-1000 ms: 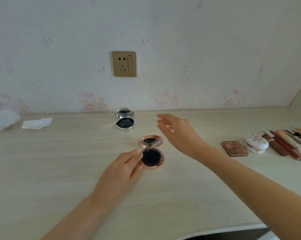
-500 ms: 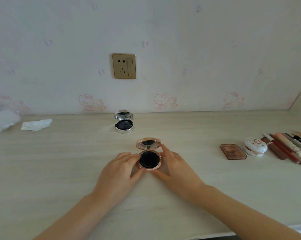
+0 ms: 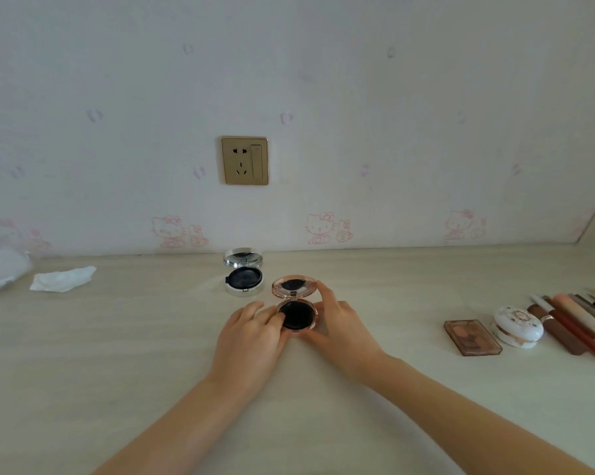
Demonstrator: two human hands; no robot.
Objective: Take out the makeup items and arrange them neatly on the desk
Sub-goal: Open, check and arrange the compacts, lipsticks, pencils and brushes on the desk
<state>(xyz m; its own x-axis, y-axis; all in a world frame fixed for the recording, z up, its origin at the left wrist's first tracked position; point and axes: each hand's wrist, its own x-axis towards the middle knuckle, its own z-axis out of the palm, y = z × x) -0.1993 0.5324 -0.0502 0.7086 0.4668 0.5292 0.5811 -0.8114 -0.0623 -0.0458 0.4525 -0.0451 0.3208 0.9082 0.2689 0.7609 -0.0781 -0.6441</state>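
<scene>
We're at a pale wood-grain desk point(image 3: 118, 354) against a wall with faint cartoon-cat wallpaper point(image 3: 323, 228) and a gold socket point(image 3: 244, 160). A crumpled tissue point(image 3: 61, 279) lies far left. Mid-desk, our left hand point(image 3: 246, 341) and right hand point(image 3: 340, 327) both grip the open rose-gold compact point(image 3: 296, 305), dark pad inside, mirror lid tilted up. Just behind it sits an open silver compact point(image 3: 244, 276). Off right: a brown palette point(image 3: 472, 337), a white round case point(image 3: 518, 325), then a row of pencils and tubes point(image 3: 576, 323).

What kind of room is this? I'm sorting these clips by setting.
Probably a bedroom dressing desk: pale wood-grain desk, cartoon-cat patterned wallpaper, open rose-gold round compact, row of lipsticks and pencils.
</scene>
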